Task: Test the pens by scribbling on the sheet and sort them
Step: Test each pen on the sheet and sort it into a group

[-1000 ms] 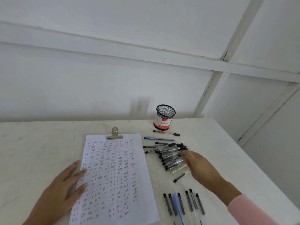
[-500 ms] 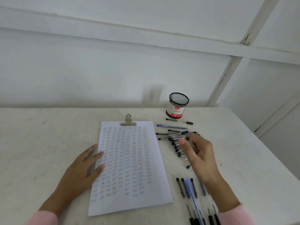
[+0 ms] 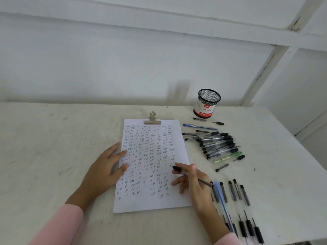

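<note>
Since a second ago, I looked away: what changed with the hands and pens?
The right hand left the heap of black-capped pens, took one clear black-tipped pen and brought it to the scribbled white sheet. The left hand still presses the sheet's edge.

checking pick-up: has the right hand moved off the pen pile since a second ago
Yes. The right hand moved from the pen pile toward the person, onto the sheet, gripping a pen.

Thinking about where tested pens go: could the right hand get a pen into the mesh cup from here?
Probably yes: the right hand has bare table toward the open-topped mesh cup, though the pen pile lies between.
</note>
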